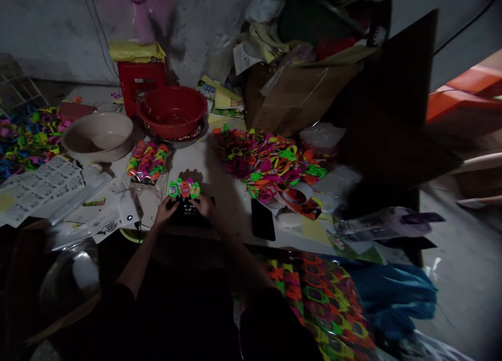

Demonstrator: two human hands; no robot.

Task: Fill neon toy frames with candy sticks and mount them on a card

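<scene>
A short row of bright toy watches [184, 190], green and orange with small round faces, stands between my hands at the table's front edge. My left hand [167, 209] closes on the left end of the row, thumb towards the middle. On the other end my right hand [203, 205] is closed in the same way. Below the watches is a dark holder with small openings [190, 209], partly hidden by my hands. A clear bag of toy watches [148, 161] lies just beyond my left hand.
A loose heap of toy watches [270, 160] lies right of centre, near a black phone [262, 219]. A red basin [172, 110] and a beige basin [100, 136] stand behind left. A cardboard box [298, 97] is at the back. A white device [128, 208] sits left.
</scene>
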